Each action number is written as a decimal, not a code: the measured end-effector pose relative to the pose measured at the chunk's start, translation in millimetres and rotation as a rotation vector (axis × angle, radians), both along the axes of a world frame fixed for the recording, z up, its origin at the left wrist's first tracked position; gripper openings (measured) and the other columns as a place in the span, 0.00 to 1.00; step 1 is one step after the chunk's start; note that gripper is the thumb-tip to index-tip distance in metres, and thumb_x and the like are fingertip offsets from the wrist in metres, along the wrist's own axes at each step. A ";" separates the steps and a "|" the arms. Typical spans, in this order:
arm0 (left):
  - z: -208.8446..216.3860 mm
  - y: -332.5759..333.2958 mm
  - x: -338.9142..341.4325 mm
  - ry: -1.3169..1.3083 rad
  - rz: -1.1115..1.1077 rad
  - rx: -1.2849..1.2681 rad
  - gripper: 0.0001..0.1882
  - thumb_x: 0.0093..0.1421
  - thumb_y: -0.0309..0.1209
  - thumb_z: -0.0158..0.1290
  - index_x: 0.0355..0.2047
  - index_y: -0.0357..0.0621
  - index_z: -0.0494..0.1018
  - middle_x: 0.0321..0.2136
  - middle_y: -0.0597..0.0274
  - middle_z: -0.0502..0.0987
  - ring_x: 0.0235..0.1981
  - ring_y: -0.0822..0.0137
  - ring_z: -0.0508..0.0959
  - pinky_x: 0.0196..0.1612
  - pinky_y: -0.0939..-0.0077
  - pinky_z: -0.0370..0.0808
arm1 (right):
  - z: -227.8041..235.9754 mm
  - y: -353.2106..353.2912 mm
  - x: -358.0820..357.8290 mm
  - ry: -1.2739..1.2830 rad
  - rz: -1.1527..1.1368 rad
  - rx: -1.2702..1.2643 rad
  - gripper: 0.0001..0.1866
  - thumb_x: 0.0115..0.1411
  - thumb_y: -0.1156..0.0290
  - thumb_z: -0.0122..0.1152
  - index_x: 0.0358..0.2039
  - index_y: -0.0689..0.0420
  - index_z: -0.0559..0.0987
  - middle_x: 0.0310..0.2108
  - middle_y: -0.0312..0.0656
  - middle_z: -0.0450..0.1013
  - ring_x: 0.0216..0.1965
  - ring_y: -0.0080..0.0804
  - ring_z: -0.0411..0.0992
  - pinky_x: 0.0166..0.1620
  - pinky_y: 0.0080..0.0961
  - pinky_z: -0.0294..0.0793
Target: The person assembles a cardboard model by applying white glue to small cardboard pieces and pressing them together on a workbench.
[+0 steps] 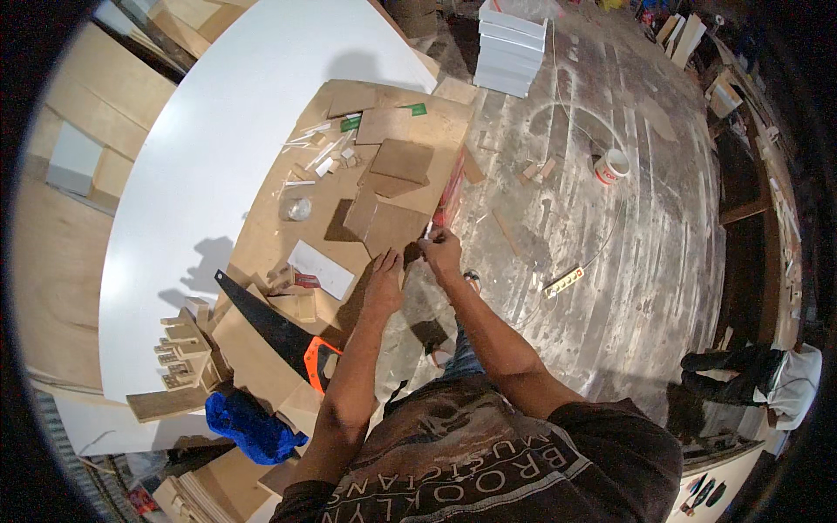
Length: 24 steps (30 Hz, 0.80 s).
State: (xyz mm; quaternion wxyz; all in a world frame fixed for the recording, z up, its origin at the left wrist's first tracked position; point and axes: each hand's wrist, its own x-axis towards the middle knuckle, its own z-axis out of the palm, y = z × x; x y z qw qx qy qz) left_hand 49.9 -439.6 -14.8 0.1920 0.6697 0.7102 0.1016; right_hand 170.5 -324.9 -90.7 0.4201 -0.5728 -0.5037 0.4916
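My left hand rests with fingers stretched out at the near edge of a brown board piece on the work surface. At that piece's right corner, my right hand is closed round a slim white-tipped thing; its kind is too small to tell. More brown board pieces lie just beyond. Left of my left hand are a white sheet and a small red-and-grey tool. A handsaw with an orange-and-black handle lies near my left forearm.
A large white panel spans the left. Wooden blocks and a blue cloth sit at the near left. On the floor stand a white bucket, a power strip and stacked white boxes. Another person is at far right.
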 end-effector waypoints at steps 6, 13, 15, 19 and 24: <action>-1.4 -4.2 -0.7 0.007 0.015 0.006 0.36 0.49 0.15 0.51 0.62 0.33 0.63 0.67 0.46 0.58 0.68 0.46 0.56 0.71 0.60 0.54 | 3.0 8.2 -0.2 -0.002 0.011 -0.092 0.08 0.51 0.77 0.66 0.26 0.60 0.73 0.21 0.39 0.73 0.19 0.25 0.71 0.23 0.24 0.71; -3.8 -6.9 -2.9 0.006 0.035 -0.018 0.37 0.47 0.16 0.53 0.62 0.30 0.62 0.67 0.45 0.58 0.69 0.46 0.55 0.71 0.61 0.54 | 8.2 3.2 6.4 0.047 -0.001 -0.180 0.08 0.51 0.76 0.66 0.29 0.61 0.74 0.21 0.40 0.73 0.21 0.26 0.72 0.24 0.24 0.72; -5.5 -10.1 -6.3 0.016 0.033 -0.016 0.39 0.46 0.17 0.55 0.62 0.30 0.62 0.67 0.45 0.58 0.69 0.46 0.55 0.71 0.61 0.55 | 17.7 4.4 5.2 0.077 -0.013 -0.268 0.08 0.51 0.76 0.66 0.29 0.62 0.75 0.21 0.40 0.73 0.21 0.26 0.72 0.24 0.25 0.72; -3.1 -3.9 -2.4 0.005 0.007 -0.003 0.40 0.44 0.16 0.57 0.62 0.30 0.63 0.67 0.45 0.58 0.68 0.46 0.55 0.71 0.61 0.55 | 14.6 19.5 17.7 0.059 0.093 -0.210 0.07 0.53 0.76 0.65 0.31 0.64 0.77 0.23 0.41 0.74 0.21 0.26 0.72 0.24 0.24 0.71; -3.6 -3.9 -2.5 0.025 0.017 0.008 0.41 0.43 0.17 0.59 0.61 0.30 0.63 0.66 0.46 0.59 0.68 0.46 0.56 0.71 0.61 0.56 | 19.9 23.5 18.3 0.042 0.049 -0.278 0.07 0.54 0.74 0.65 0.31 0.64 0.78 0.22 0.40 0.74 0.19 0.25 0.71 0.23 0.23 0.70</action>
